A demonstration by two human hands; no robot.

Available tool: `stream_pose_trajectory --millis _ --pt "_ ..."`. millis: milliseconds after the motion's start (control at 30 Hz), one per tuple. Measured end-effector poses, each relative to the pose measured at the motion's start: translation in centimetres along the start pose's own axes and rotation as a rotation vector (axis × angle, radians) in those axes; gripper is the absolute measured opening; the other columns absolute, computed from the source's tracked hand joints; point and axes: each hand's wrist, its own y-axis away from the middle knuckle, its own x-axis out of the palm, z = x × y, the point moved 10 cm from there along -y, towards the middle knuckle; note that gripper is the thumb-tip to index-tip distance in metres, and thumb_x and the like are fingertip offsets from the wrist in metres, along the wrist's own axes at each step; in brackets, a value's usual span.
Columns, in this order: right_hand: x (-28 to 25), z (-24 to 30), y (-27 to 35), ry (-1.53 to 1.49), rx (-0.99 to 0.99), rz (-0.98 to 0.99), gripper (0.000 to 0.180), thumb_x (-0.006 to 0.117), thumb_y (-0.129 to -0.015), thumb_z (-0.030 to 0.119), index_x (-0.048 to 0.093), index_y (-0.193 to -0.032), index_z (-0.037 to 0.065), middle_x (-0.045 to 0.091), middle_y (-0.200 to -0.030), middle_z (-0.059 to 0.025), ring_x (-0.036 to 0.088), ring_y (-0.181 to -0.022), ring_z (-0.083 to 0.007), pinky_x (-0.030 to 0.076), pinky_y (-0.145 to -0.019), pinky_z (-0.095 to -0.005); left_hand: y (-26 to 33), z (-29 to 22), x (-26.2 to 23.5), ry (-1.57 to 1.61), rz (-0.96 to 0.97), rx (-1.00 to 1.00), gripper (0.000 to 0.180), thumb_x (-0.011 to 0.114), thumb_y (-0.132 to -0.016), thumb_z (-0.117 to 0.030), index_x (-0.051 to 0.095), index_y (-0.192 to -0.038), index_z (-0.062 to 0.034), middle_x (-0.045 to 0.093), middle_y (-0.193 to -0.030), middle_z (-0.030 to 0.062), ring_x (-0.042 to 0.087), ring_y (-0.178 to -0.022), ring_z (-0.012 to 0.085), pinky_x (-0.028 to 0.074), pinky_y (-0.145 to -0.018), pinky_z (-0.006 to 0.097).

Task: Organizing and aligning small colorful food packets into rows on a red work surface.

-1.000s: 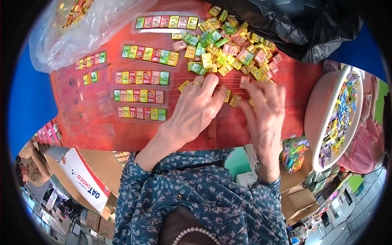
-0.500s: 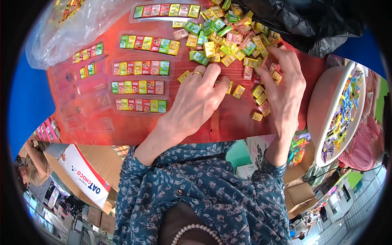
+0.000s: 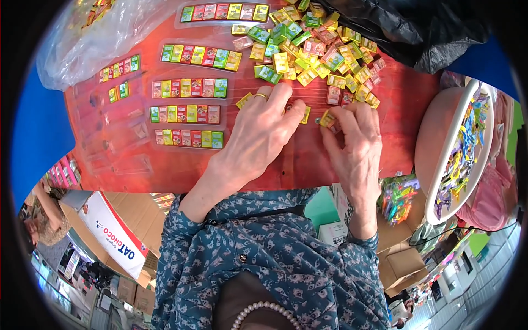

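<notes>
- While the left hand (image 3: 259,127) rests low over the red worktop (image 3: 286,179), its fingers curl downward; the fingertips are hidden, so whether it grips anything cannot be told.
- A gold-coloured ring (image 3: 262,96) encircles one finger of this hand.
- A small yellow carton (image 3: 306,115) stands just beside the left thumb.
- The right hand (image 3: 333,124), to the right, pinches a yellow mini box (image 3: 327,118) between thumb and fingers, above the near part of the worktop.
- Beyond both hands lies a loose heap of miniature cartons (image 3: 308,49) in yellow, green, red and pink; several lie tilted or on top of others.
- Left of the left hand, five clear plastic trays (image 3: 231,88) are arranged from far to near, each carrying one row of cartons.
- Farther left, a longer carton row (image 3: 119,69) lies beyond a shorter carton row (image 3: 118,92).
- A black plastic bag (image 3: 412,33) occupies the far right; a pale tub (image 3: 432,143) stands at the right.
</notes>
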Motion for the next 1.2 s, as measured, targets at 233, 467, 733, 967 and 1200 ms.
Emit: stream_pose_trajectory --millis 233,467,733,967,1200 --pt "-1.4 -0.6 -1.0 -0.001 0.086 -0.007 0.036 0.075 -0.071 0.001 0.063 -0.105 0.001 0.055 -0.093 -0.0140 0.056 -0.090 -0.0346 0.049 -0.074 -0.0432 0.0 0.2 0.0 0.000 0.010 -0.012 0.024 0.065 -0.078 -0.006 0.068 -0.100 0.0024 0.051 -0.098 0.0131 0.057 -0.084 0.0276 0.050 -0.066 0.039" --pt "-0.6 -0.2 -2.2 0.121 0.058 -0.067 0.029 0.073 -0.074 0.001 0.064 -0.101 0.000 0.053 -0.095 -0.0155 0.053 -0.089 -0.0368 0.046 -0.073 -0.0452 -0.3 0.2 0.0 -0.009 -0.023 -0.035 0.021 0.065 -0.076 -0.004 0.067 -0.096 0.0012 0.050 -0.095 0.0120 0.057 -0.083 0.0265 0.051 -0.063 0.038" --pt "0.8 1.1 -1.3 -0.016 0.013 0.062 0.024 0.075 -0.071 0.003 0.061 -0.090 0.000 0.053 -0.094 -0.0146 0.053 -0.088 -0.0352 0.046 -0.071 -0.0455 -0.3 0.5 0.0 -0.026 -0.019 -0.052 0.017 0.065 -0.074 -0.005 0.065 -0.091 0.0000 0.049 -0.094 0.0115 0.057 -0.083 0.0260 0.051 -0.064 0.037" --pt "0.7 0.9 -1.2 -0.087 -0.012 0.083 0.031 0.077 -0.069 0.003 0.063 -0.096 -0.001 0.055 -0.095 -0.0143 0.056 -0.088 -0.0349 0.049 -0.072 -0.0443 -0.4 0.4 -0.1 0.006 0.026 -0.058 0.027 0.070 -0.073 -0.004 0.064 -0.098 0.0002 0.050 -0.095 0.0115 0.059 -0.086 0.0280 0.052 -0.069 0.039" --pt "-0.9 -1.3 0.0 -0.137 0.108 0.055 0.036 0.077 -0.070 0.001 0.065 -0.104 0.000 0.057 -0.094 -0.0138 0.060 -0.084 -0.0323 0.051 -0.069 -0.0409 -0.2 1.2 -0.7 0.146 0.027 -0.096 0.053 0.080 -0.068 -0.007 0.060 -0.116 0.0003 0.053 -0.102 0.0119 0.060 -0.094 0.0303 0.053 -0.077 0.040"
